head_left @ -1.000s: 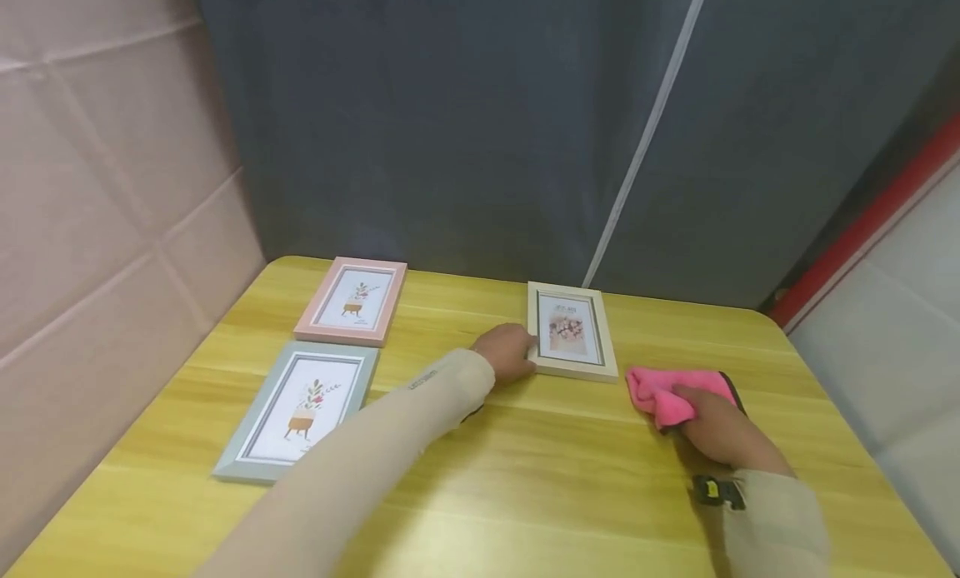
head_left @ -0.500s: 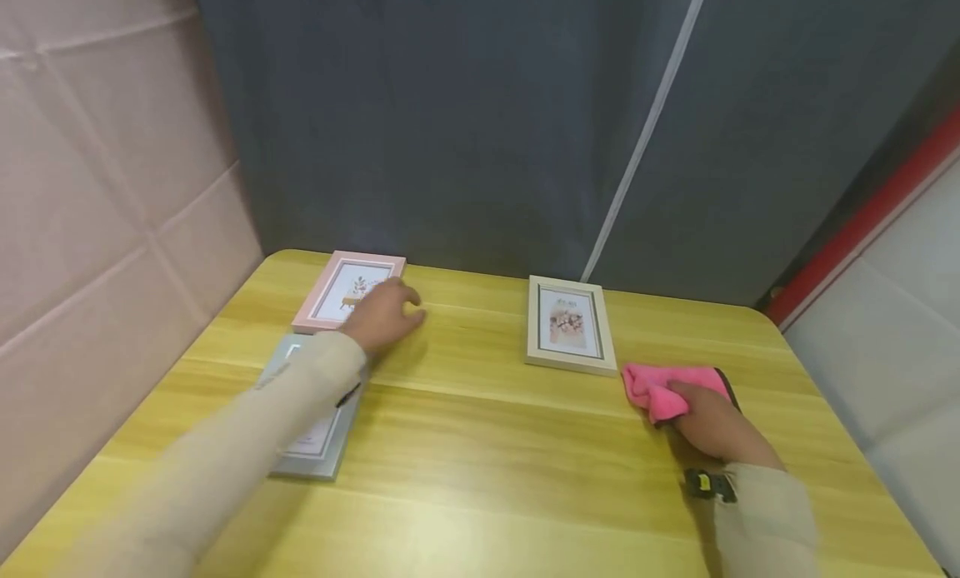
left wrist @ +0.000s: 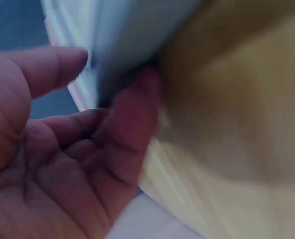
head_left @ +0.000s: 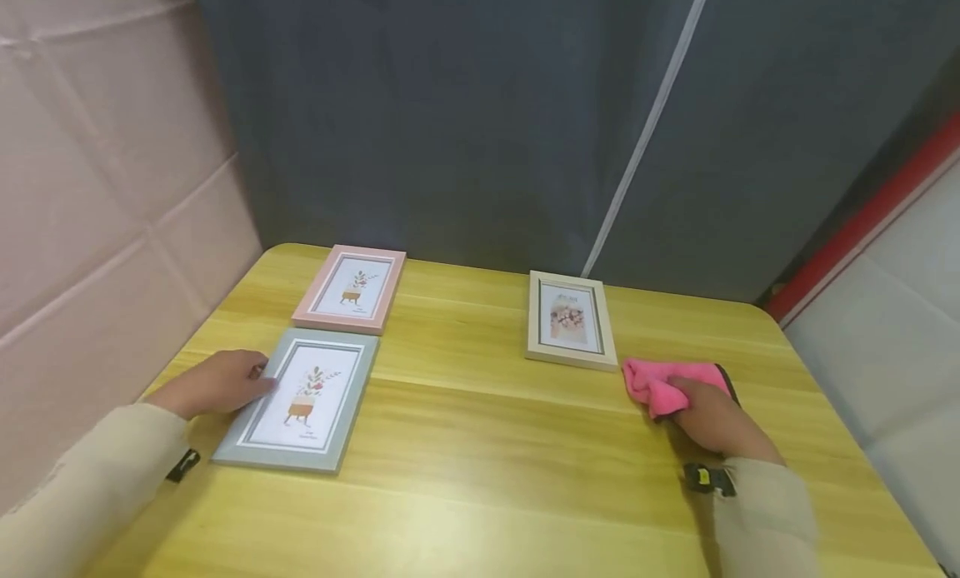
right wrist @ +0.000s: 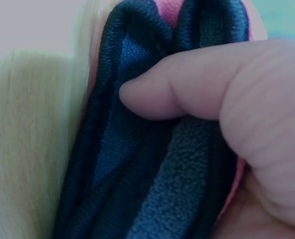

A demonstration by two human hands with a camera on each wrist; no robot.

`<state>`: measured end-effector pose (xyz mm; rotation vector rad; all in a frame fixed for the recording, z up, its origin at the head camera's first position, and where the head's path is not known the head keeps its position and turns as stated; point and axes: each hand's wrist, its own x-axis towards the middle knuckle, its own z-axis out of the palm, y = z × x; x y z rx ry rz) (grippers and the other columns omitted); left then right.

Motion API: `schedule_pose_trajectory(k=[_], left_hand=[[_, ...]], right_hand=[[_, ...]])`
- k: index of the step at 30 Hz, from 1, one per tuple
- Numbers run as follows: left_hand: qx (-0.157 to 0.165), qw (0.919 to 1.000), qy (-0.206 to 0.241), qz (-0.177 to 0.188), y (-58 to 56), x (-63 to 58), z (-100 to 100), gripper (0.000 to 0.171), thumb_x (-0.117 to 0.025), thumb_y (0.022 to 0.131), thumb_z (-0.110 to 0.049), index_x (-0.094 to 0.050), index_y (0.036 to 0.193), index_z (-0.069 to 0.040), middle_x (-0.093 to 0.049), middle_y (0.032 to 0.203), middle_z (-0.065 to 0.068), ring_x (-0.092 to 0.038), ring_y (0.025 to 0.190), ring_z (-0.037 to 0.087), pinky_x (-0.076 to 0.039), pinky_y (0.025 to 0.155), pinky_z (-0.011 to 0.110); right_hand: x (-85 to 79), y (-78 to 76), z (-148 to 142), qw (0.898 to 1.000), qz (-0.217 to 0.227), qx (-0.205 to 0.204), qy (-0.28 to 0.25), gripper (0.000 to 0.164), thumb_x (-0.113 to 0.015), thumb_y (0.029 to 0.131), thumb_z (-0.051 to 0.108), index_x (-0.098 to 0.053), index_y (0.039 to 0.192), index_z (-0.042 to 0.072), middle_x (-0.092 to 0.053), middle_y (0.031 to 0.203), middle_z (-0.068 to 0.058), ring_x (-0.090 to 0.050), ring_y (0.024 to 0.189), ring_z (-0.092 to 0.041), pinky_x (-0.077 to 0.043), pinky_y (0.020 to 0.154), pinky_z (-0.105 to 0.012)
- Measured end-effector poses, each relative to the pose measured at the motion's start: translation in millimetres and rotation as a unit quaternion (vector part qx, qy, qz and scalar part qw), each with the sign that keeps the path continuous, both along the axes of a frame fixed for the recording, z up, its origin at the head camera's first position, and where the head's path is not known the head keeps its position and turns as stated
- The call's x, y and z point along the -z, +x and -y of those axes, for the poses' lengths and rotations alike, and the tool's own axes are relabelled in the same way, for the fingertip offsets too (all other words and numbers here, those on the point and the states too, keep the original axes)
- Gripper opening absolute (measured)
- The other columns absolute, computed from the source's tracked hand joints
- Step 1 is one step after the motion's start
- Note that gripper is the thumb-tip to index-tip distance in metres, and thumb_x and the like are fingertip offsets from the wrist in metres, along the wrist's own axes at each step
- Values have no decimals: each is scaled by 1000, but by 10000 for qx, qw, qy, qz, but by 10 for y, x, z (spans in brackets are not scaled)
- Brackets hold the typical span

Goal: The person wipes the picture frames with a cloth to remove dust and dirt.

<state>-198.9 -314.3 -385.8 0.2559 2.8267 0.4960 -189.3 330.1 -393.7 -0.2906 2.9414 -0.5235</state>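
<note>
My left hand (head_left: 217,384) is at the left edge of a grey-blue picture frame (head_left: 352,395) with a potted-plant print. In the left wrist view the thumb lies over the frame's face side and the curled fingers (left wrist: 137,107) reach in where its edge meets the table, pinching that edge. On the right, my right hand (head_left: 716,416) grips a folded pink cloth (head_left: 645,378) down on the table. The right wrist view shows the thumb pressing into the cloth's dark-edged, dark blue-grey folds (right wrist: 172,174). The cloth's far corner comes close to a cream picture frame (head_left: 570,360).
Behind the grey-blue frame lies a pink picture frame (head_left: 337,321), also face up. All rest on a yellow wood-grain table (head_left: 480,445). A dark panel (head_left: 450,128) rises along its back edge, with a pale wall (head_left: 105,161) to the left.
My left hand has left the cream frame's left edge, swung left over the other two frames and come to the grey-blue frame's left edge. The right hand and cloth have stayed put.
</note>
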Motion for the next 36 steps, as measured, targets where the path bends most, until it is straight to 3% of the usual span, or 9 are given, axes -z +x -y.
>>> schedule_pose_trajectory(k=[4,10,14,18,21,25,28,32,36], left_hand=[[10,9996,265,-5,69,61,-259,35,-63,96,-21,-61,110,12,-62,87,8,-53,75,22,-47,69,41],[-8,9979,625,192,137,98,-846,39,-64,96,-23,-61,117,10,-67,97,11,-56,78,21,-52,75,43],[-79,9956,902,259,141,126,-1289,33,-65,96,-22,-63,113,7,-66,89,8,-58,73,19,-52,69,37],[-126,9903,1315,434,166,154,-1689,27,-66,96,-19,-63,109,4,-62,79,5,-58,65,17,-51,58,31],[-105,9818,1765,699,201,169,-1909,33,-67,96,-18,-58,117,6,-61,79,7,-60,59,18,-52,52,31],[-6,9693,2234,1026,214,170,-2057,51,-66,96,-19,-46,135,7,-63,80,8,-61,51,20,-53,47,33],[-100,9675,2262,1123,177,151,-2055,61,-63,98,-21,-37,147,5,-64,75,7,-61,48,21,-53,49,33],[-479,9671,2238,1107,63,135,-1998,65,-61,99,-24,-32,152,1,-61,70,10,-62,51,22,-53,61,32],[-541,9571,2578,1207,-28,181,-1985,60,-61,98,-17,-37,149,2,-63,79,11,-64,54,23,-53,64,33]], right_hand=[[-3,-8,2,10000,-39,-62,-23,10,-59,97,18,-58,89,12,-62,85,-5,-60,84,-25,-48,81,-54],[18,-17,-10,10000,24,8,-46,8,-60,97,17,-59,91,11,-63,86,-7,-60,86,-27,-48,83,-57],[35,-14,-20,9998,150,124,-39,11,-59,98,20,-61,94,10,-63,90,-9,-60,88,-29,-47,84,-58],[47,-3,-30,9998,140,143,-13,12,-60,98,23,-61,94,11,-62,90,-8,-59,86,-27,-48,82,-55],[37,7,-25,9999,22,93,-53,11,-61,97,21,-60,91,12,-62,87,-7,-59,85,-26,-48,81,-54],[21,15,-13,9998,-109,65,-128,10,-63,96,21,-60,90,12,-64,87,-8,-62,88,-28,-49,83,-57],[20,15,-3,9998,-91,50,-157,10,-62,96,22,-63,95,12,-66,91,-8,-64,93,-30,-48,85,-58],[19,5,11,9998,-104,-24,-172,10,-63,95,22,-63,95,12,-65,90,-6,-63,90,-27,-49,84,-55],[0,7,25,9998,-140,-38,-149,9,-65,94,22,-61,91,14,-63,85,-3,-60,84,-23,-49,81,-51]])
